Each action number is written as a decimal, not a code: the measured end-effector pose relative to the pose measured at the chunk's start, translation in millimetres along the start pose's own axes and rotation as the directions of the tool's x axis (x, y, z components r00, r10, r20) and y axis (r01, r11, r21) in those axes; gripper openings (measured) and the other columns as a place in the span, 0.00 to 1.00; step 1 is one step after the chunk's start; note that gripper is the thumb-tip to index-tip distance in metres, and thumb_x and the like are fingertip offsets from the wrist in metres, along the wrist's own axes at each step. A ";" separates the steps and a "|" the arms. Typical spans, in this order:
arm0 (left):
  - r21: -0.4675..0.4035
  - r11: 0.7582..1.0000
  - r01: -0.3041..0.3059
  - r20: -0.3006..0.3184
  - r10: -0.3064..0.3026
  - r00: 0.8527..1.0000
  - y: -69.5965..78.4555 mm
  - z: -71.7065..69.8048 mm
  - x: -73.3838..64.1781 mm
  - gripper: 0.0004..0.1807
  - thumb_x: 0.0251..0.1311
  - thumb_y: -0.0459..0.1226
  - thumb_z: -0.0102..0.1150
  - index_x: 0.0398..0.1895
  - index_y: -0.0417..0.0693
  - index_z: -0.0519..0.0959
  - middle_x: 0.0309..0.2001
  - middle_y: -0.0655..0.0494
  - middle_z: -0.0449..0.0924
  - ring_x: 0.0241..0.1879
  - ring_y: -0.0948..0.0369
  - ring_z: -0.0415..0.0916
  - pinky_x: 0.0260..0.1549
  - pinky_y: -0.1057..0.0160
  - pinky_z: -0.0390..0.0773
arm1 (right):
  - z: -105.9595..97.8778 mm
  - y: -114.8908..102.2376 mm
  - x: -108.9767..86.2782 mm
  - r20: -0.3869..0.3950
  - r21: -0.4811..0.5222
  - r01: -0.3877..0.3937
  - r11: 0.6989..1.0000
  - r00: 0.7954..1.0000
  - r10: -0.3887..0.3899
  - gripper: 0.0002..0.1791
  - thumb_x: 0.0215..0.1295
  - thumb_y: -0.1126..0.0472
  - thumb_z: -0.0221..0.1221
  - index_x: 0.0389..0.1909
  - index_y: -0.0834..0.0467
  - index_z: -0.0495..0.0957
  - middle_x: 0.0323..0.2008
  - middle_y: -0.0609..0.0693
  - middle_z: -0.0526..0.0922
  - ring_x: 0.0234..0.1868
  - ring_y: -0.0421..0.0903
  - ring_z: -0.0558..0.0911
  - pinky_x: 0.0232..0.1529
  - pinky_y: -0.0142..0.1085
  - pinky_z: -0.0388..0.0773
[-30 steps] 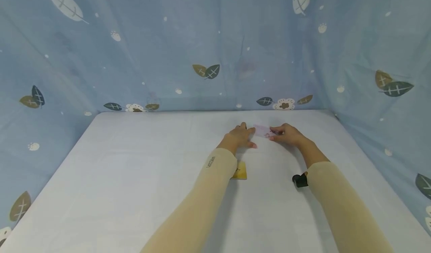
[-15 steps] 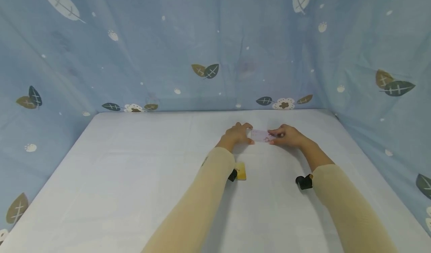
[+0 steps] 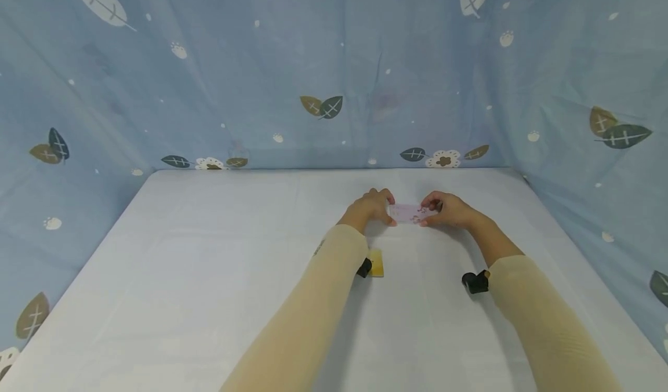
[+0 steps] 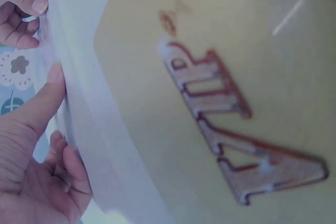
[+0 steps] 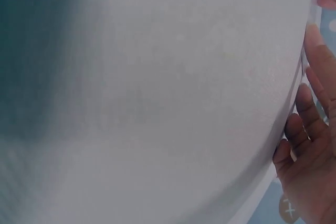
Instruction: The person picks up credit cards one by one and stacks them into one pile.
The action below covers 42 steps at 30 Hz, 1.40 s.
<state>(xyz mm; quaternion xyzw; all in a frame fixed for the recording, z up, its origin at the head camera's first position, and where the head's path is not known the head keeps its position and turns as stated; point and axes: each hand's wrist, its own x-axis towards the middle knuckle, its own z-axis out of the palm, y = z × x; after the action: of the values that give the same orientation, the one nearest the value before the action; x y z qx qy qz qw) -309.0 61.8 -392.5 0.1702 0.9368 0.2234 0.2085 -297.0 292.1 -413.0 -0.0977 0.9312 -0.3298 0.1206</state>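
Observation:
A pale pink, translucent card with reddish print [image 3: 408, 213] lies low at the far part of the white table. My left hand [image 3: 373, 207] grips its left end, thumb at the near corner and fingers at the far one. From the other side my right hand [image 3: 450, 209] pinches the right end between thumb and curled fingers. Under the left wrist lies a yellow card [image 3: 377, 263], partly covered by the wrist camera; the left wrist view shows "VIP" lettering [image 4: 226, 119] large on it. That view barely shows the pink card.
The white tabletop [image 3: 209, 264] stretches left and toward me. A blue leaf-patterned curtain [image 3: 334, 67] hangs behind its far edge and along both sides. Small black wrist cameras stick out at the left wrist [image 3: 365, 268] and right wrist [image 3: 476, 282].
The pink card has come slightly nearer and lies straighter. My left fingers, spread beside it a second ago, now close on its left end. The right hand keeps its hold.

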 end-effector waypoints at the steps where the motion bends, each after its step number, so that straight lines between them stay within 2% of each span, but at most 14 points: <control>1: -0.004 1.000 -0.002 -0.003 0.001 1.000 -0.1 -0.2 -0.7 0.30 0.52 0.48 0.68 0.58 0.60 0.68 0.58 0.51 0.64 0.54 0.56 0.64 0.55 0.52 0.67 | 0.0 -0.5 0.1 0.006 0.003 -0.003 1.000 1.000 0.003 0.28 0.47 0.58 0.72 0.48 0.62 0.73 0.40 0.56 0.73 0.42 0.51 0.70 0.42 0.38 0.68; 5: -0.038 0.999 -0.007 -0.026 0.006 1.000 -0.7 1.1 -2.8 0.30 0.51 0.46 0.69 0.57 0.59 0.68 0.57 0.52 0.66 0.54 0.56 0.64 0.55 0.51 0.67 | 0.5 -2.6 -0.1 0.016 0.002 -0.006 1.000 1.000 0.006 0.29 0.47 0.58 0.72 0.48 0.63 0.71 0.39 0.56 0.72 0.40 0.50 0.69 0.40 0.37 0.67; 8: -0.083 0.996 -0.015 -0.053 0.011 0.999 -1.9 4.7 -2.6 0.31 0.50 0.44 0.71 0.56 0.59 0.68 0.52 0.56 0.70 0.53 0.57 0.65 0.53 0.54 0.67 | 1.1 -4.2 -1.6 0.009 0.006 -0.006 1.000 1.000 0.006 0.29 0.47 0.59 0.72 0.48 0.64 0.69 0.37 0.55 0.72 0.37 0.49 0.68 0.38 0.37 0.67; 12: -0.155 0.987 -0.031 -0.090 0.017 0.996 -3.9 9.6 -1.7 0.31 0.49 0.42 0.72 0.55 0.60 0.67 0.40 0.64 0.72 0.43 0.62 0.67 0.45 0.60 0.66 | 0.8 -5.7 -4.3 -0.004 0.018 0.017 1.000 1.000 -0.017 0.30 0.47 0.61 0.72 0.47 0.64 0.68 0.33 0.53 0.74 0.34 0.47 0.69 0.36 0.35 0.67; 15: -0.199 0.978 -0.062 -0.096 0.043 0.994 -4.0 13.5 -0.8 0.30 0.50 0.39 0.71 0.55 0.59 0.67 0.37 0.65 0.71 0.37 0.64 0.66 0.41 0.62 0.64 | 0.4 -4.9 -6.9 -0.010 0.027 0.027 0.999 1.000 -0.027 0.30 0.46 0.61 0.73 0.47 0.65 0.68 0.32 0.53 0.74 0.33 0.46 0.70 0.35 0.34 0.68; 19: -0.205 0.974 -0.097 -0.095 0.079 0.992 -4.9 17.6 0.6 0.31 0.52 0.38 0.69 0.58 0.59 0.67 0.39 0.63 0.72 0.36 0.64 0.67 0.41 0.62 0.63 | 0.8 -3.3 -8.4 -0.016 0.037 0.022 0.999 1.000 -0.022 0.31 0.46 0.60 0.73 0.48 0.64 0.68 0.32 0.53 0.75 0.32 0.46 0.70 0.34 0.33 0.68; 24: -0.169 0.981 -0.094 -0.096 0.079 0.992 -6.3 18.8 -1.0 0.32 0.55 0.40 0.67 0.62 0.60 0.66 0.44 0.61 0.74 0.39 0.64 0.69 0.43 0.61 0.66 | 4.0 -2.7 -7.5 -0.015 0.079 0.027 0.997 1.000 -0.026 0.32 0.46 0.61 0.73 0.51 0.64 0.68 0.34 0.54 0.74 0.32 0.45 0.69 0.32 0.32 0.69; 29: -0.169 0.980 -0.103 -0.092 0.089 0.992 -7.7 17.0 -4.8 0.35 0.51 0.40 0.70 0.64 0.58 0.67 0.45 0.59 0.75 0.39 0.63 0.70 0.41 0.63 0.68 | 7.0 -5.6 -6.8 -0.015 0.125 0.028 0.992 1.000 -0.027 0.33 0.46 0.64 0.72 0.52 0.65 0.68 0.35 0.55 0.72 0.31 0.44 0.68 0.29 0.30 0.68; 36: -0.186 0.976 -0.110 -0.106 0.091 0.990 -10.6 15.8 -7.1 0.37 0.49 0.41 0.71 0.65 0.55 0.67 0.44 0.57 0.75 0.41 0.62 0.70 0.42 0.64 0.69 | 10.0 -11.6 -6.2 -0.004 0.082 0.038 0.996 0.999 -0.038 0.35 0.46 0.62 0.73 0.55 0.65 0.68 0.37 0.56 0.71 0.34 0.47 0.68 0.32 0.30 0.68; 42: -0.264 0.951 -0.162 -0.094 0.142 0.985 -16.1 8.3 -11.6 0.37 0.50 0.37 0.71 0.65 0.52 0.67 0.43 0.55 0.73 0.40 0.61 0.68 0.42 0.66 0.69 | 10.0 -19.7 -8.9 -0.024 0.039 0.042 0.998 0.999 -0.041 0.34 0.46 0.59 0.73 0.53 0.62 0.68 0.36 0.55 0.74 0.33 0.47 0.71 0.31 0.32 0.71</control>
<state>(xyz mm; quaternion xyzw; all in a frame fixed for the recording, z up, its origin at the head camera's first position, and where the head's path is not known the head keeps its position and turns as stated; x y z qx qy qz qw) -298.8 46.3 -403.5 0.2034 0.8887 0.3709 0.1771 -283.6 273.4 -406.6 -0.1107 0.9236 -0.3518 0.1047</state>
